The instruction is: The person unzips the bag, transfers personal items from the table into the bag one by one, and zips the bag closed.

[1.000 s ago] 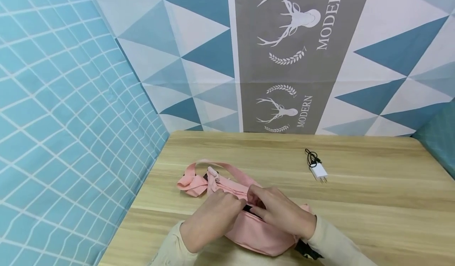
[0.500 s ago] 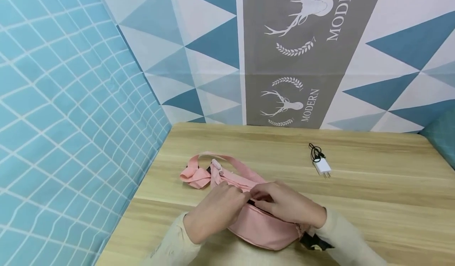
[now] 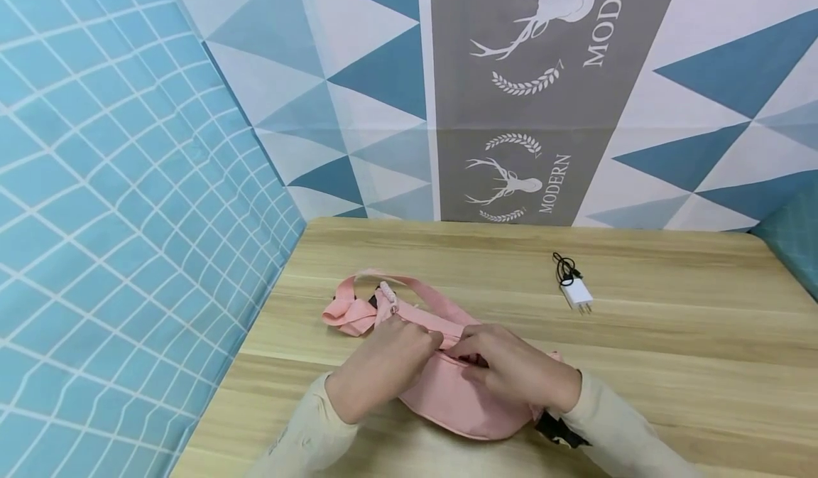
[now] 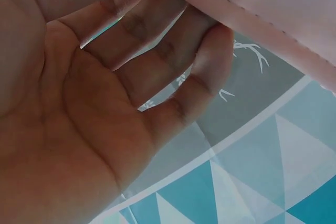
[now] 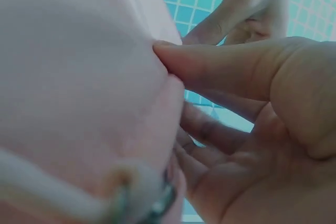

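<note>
A pink waist bag lies on the table in the head view, between both hands. Near the middle of its upper seam, my left hand grips the fabric. In the left wrist view, the fingers of that hand curl up to the pink edge. Just to the right, my right hand pinches the bag's edge; its thumb presses the cloth in the right wrist view. Only a thin slit shows between the hands. A braided zipper pull hangs at the bag's left end.
On the wooden table, a white charger plug lies at the back right with a coiled black cable against it. The bag's pink strap loops behind it. A black buckle sits by the right sleeve.
The dark opening between the hands has narrowed to a thin slit. Both hands stay at the bag's upper seam, and the head view has shifted slightly.
</note>
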Motion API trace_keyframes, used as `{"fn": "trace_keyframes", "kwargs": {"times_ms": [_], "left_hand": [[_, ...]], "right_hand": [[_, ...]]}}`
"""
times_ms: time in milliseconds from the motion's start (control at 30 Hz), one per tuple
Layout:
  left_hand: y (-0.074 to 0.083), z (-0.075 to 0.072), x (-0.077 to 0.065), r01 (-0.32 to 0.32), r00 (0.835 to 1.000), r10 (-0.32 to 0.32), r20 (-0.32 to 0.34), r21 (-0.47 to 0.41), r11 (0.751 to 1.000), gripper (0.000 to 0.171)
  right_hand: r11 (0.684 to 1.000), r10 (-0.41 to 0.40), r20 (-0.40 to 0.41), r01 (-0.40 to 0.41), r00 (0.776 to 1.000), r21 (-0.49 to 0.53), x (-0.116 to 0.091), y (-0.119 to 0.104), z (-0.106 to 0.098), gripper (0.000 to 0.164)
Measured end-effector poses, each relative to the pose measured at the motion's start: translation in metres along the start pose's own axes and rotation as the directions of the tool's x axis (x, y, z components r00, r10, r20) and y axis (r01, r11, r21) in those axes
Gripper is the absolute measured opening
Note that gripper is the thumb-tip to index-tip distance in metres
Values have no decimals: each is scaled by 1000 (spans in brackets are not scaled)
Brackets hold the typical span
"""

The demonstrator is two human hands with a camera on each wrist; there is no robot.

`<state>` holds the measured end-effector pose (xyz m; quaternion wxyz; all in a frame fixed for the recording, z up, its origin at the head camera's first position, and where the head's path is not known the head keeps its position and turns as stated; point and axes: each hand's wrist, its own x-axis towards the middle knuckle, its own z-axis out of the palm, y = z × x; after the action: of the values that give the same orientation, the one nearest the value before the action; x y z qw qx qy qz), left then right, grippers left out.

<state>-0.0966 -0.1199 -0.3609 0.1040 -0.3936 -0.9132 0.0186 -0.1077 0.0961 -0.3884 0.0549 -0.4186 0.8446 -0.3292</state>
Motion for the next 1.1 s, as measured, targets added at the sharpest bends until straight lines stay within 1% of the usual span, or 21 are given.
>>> {"fn": "trace_keyframes", "kwargs": {"times_ms": [100, 200, 300, 367, 433, 500, 567, 633, 700, 800, 867, 933, 967, 1033, 1100], "left_hand": [[0, 0, 1, 6, 999, -7, 35, 17, 1000, 17], [1, 0, 4, 2, 998, -3, 69, 14, 1000, 16], [3, 1, 4, -9, 997, 10, 82, -7, 1000, 17], [3, 1, 4, -16, 997, 18, 80, -25, 1000, 19], [4, 1, 3, -26, 997, 28, 73, -31, 999, 19], [4, 0, 2, -28, 997, 31, 72, -41, 999, 19], [6, 0, 2, -27, 996, 30, 79, -46, 999, 19], [7, 1, 2, -28, 995, 33, 95, -55, 998, 19], [8, 1, 2, -24, 993, 32, 110, -74, 997, 19], [8, 1, 3, -20, 992, 32, 122, -104, 994, 18], [7, 0, 3, -10, 992, 27, 120, -136, 991, 18], [3, -2, 3, -8, 995, 25, 99, -174, 985, 17], [1, -3, 4, -10, 997, 25, 74, -194, 981, 18], [-4, -4, 6, -27, 1000, 24, -18, -217, 976, 19], [-11, -2, 8, -40, 993, 15, -119, -211, 977, 15]], "right_hand": [[999, 14, 39, -16, 999, 32, 2, 2, -2, 19], [999, 1, 73, -4, 997, 47, 2, 4, -7, 18], [999, -13, 48, 11, 999, 31, 2, 9, -10, 17], [1000, 13, 7, -13, 1000, -17, 2, 13, -10, 15], [994, 60, -36, -63, 998, -91, 2, 16, -8, 12], [977, 103, -58, -112, 993, -184, 0, 19, -6, 17], [955, 109, -58, -121, 992, -272, -2, 20, -4, 22], [935, 76, -57, -91, 996, -342, -3, 22, -3, 24], [918, 35, -74, -62, 997, -392, -3, 21, -3, 24], [899, -24, -132, -36, 991, -436, -2, 16, -6, 22], [885, -48, -193, -47, 980, -463, -2, 11, -11, 21], [864, -83, -242, -52, 967, -500, -2, 7, -16, 19], [852, -99, -260, -53, 961, -521, -3, 5, -18, 18], [826, -134, -289, -55, 948, -561, -3, 3, -21, 16], [805, -166, -305, -50, 938, -591, -4, 2, -23, 15]]}}
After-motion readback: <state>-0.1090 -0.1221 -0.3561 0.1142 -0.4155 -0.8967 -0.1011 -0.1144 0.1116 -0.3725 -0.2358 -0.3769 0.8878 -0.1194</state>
